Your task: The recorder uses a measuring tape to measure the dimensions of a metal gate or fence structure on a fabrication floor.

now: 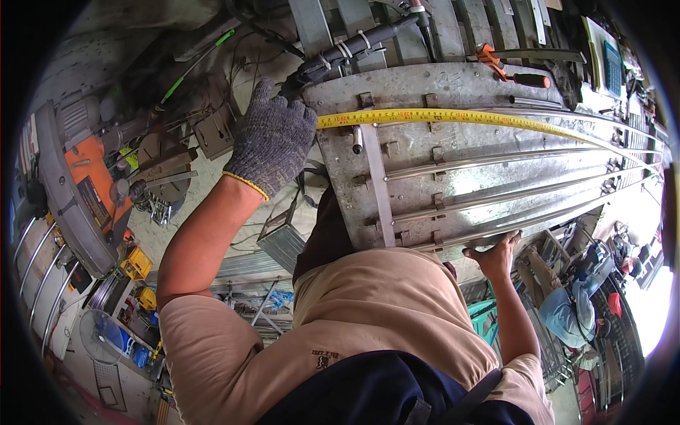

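Observation:
My left hand (275,138), in a grey knit glove with a yellow cuff, is closed at the left edge of a metal worktable (340,166). From its fingers a yellow tape measure blade (425,115) runs rightward across the table, curving toward the far right end. Below the blade lies a metal frame: a flat crossbar (379,180) joined to several long shiny tubes (489,161). My bare right hand (496,256) is at the table's near edge, by the lowest tube (524,228), thumb and fingers spread; some fingertips are hidden.
An orange-handled clamp (492,60) lies at the table's far edge, near a short loose tube (535,103). Small metal stops (437,152) stick up from the tabletop. An orange machine (92,180) stands at left. At right, a person in blue (570,315) is bent among metal racks.

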